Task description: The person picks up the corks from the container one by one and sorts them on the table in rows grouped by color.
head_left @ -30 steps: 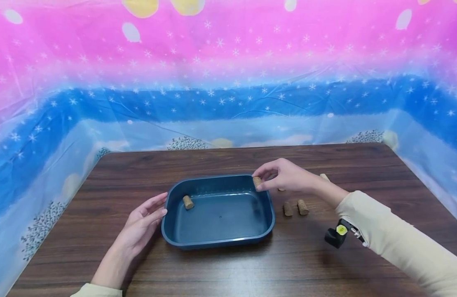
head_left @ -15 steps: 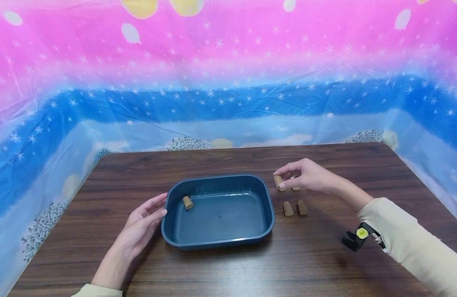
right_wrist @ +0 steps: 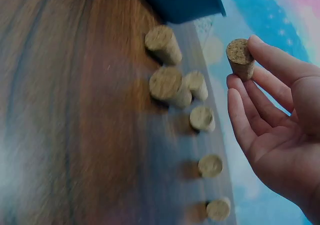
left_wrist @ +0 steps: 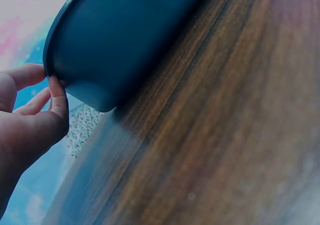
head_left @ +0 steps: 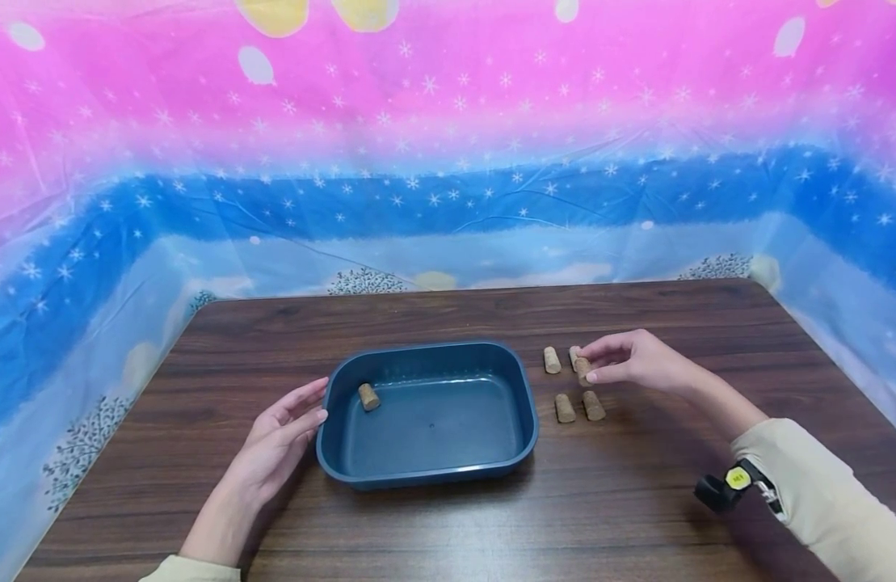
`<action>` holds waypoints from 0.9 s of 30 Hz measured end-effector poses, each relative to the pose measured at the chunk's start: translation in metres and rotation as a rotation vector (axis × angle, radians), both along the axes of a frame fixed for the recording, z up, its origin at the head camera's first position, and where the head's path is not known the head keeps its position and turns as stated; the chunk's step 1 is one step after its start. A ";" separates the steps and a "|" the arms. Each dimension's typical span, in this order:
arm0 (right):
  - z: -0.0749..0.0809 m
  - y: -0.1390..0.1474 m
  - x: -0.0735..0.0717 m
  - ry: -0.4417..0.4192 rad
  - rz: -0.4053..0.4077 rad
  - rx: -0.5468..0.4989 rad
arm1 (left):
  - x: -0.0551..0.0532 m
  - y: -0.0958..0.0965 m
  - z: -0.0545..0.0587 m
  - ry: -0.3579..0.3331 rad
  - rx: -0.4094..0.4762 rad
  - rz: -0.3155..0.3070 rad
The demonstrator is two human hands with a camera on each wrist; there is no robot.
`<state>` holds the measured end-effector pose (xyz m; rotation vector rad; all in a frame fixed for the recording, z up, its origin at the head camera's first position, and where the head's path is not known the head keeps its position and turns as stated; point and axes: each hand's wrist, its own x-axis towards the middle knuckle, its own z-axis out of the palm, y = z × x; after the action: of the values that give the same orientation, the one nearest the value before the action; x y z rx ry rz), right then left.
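Note:
My right hand (head_left: 640, 364) pinches a cork (right_wrist: 241, 59) between thumb and fingers, held up over the group of corks right of the basin. Beneath and around it stand several corks, among them a pale one (head_left: 552, 360) at the back and darker ones (head_left: 565, 408) nearer the front. In the right wrist view further corks (right_wrist: 210, 165) stand in a row, which the right hand hides from the head view. My left hand (head_left: 280, 440) touches the left end of the dark blue plastic basin (head_left: 427, 470) with extended fingers. One cork (head_left: 369, 396) lies inside the basin, at its left.
The brown wood-grain table (head_left: 448, 533) carries the basin and corks. A printed cloth (head_left: 448, 194) in pink and blue hangs behind the table and along both sides. A black wrist camera (head_left: 724, 487) sits below the right forearm.
My right hand has moved right, from the basin's back right corner to above the corks, with the cork still pinched. The left hand and basin stay put.

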<state>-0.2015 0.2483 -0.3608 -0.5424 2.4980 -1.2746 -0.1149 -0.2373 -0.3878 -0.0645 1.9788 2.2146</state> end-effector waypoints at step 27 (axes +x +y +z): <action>-0.037 0.056 0.020 -0.040 -0.065 -0.001 | -0.001 0.000 -0.001 0.008 0.021 -0.005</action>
<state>-0.1812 0.3045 -0.3978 -0.4353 2.5011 -1.2971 -0.1157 -0.2377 -0.3890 -0.0485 1.9578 2.2351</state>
